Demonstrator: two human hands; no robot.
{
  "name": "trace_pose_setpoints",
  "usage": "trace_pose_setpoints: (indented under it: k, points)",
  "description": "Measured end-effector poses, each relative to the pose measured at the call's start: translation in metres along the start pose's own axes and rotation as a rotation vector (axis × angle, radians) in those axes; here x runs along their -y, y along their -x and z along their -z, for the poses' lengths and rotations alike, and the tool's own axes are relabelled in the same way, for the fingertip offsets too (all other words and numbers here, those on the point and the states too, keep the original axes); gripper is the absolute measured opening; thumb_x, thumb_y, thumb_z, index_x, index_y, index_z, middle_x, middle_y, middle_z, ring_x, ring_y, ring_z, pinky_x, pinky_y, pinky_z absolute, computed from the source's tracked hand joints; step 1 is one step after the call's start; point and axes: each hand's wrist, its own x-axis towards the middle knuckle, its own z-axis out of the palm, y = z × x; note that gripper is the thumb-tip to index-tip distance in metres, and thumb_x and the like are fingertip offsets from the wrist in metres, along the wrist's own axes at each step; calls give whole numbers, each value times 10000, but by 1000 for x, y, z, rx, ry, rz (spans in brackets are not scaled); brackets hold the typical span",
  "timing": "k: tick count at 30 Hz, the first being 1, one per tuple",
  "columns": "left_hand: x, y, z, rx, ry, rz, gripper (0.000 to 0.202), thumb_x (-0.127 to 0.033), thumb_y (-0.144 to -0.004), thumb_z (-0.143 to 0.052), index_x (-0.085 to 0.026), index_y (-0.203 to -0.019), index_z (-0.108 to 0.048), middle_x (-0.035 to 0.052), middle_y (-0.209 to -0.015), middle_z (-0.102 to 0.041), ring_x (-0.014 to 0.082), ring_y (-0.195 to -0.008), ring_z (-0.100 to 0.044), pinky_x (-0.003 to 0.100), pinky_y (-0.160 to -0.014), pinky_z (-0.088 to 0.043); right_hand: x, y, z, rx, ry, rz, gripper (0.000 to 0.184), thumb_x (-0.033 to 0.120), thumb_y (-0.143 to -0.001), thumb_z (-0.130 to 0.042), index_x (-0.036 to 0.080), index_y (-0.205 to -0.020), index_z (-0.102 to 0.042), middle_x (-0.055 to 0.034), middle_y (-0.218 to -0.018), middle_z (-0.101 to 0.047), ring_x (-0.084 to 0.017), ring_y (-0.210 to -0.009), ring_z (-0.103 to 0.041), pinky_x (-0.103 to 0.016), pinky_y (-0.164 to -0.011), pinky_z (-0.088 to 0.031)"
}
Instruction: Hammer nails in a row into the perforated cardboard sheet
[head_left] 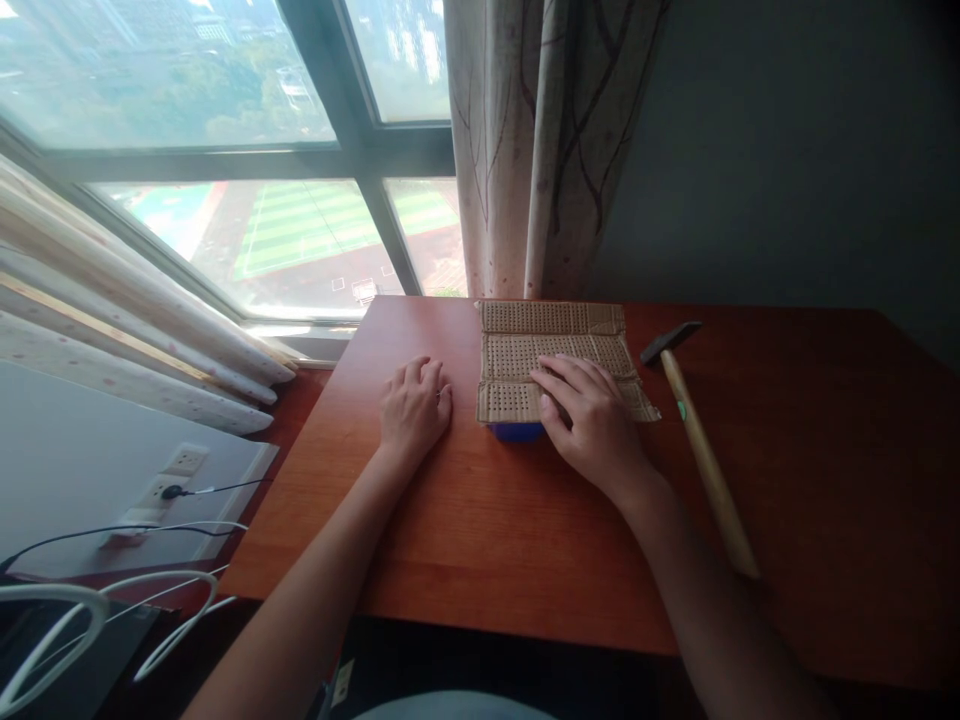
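Centrally, head view: 1 reddish-brown wooden worktop (465, 520) carrying 3 items, w/ 2 bare hands on it.

Counts: 1 brown perforated cardboard sheet (551, 335), creased into 3 bands, lying flat near the far edge, approx. mid-worktop; 1 blue object (516, 432), only a small edge showing from under the sheet's near-left corner (kind not discernible; whether it is a container or holds anything cannot be told); 1 hammer with pale wooden handle and dark metal head (701, 450), lying flat to the right of the sheet, head toward the far side, close to but apart from the sheet.

Hands: left hand (412, 410) palm down on bare worktop just left of the sheet, fingers loosely together and slightly bent, nothing grasped. Right hand (589, 425) palm down over the sheet's near-right part, fingers spread flat on the card, not closed round it; no contact w/ the hammer.

Surroundings: 1 patterned pale curtain (540, 150) behind the sheet; large window (225, 100) at upper left; white wall socket (172, 475) at lower left w/ 1 black plug in it; white cables (75, 620) looping below.
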Motion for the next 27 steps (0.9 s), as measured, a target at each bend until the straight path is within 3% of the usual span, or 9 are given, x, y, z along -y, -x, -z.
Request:
trace_pose_setpoints:
  k: [8,20,27]
  points:
    - [7,7,0,-15,-8,0,385,-314,-970,-461,-151,-1276,-629,156,-1335,-620,352,-1151,-574,473,-954,-444,-1,0,-1,6,12,-3,349,191,-937,-492,194,-1225,-689,-81,-1351,-655,-264,-1288,-552,-489,-1144,-392]
    - [6,-6,-8,-38,-45,45,362,-291,-956,-485,-161,-1257,-638,131,-1294,-646,322,-1100,-600,433,-928,-472,0,-1,0,-3,8,5,344,185,-934,-492,188,-1212,-695,-82,-1329,-668,-266,-1266,-570,-492,-1135,-404]
    - [9,-2,0,-64,30,32,369,-292,-946,-507,-152,-1261,-639,125,-1280,-652,312,-1092,-614,409,-942,-487,0,0,0,-5,9,2,348,188,-935,-493,194,-1218,-694,-81,-1346,-658,-271,-1280,-561,-501,-1139,-400]
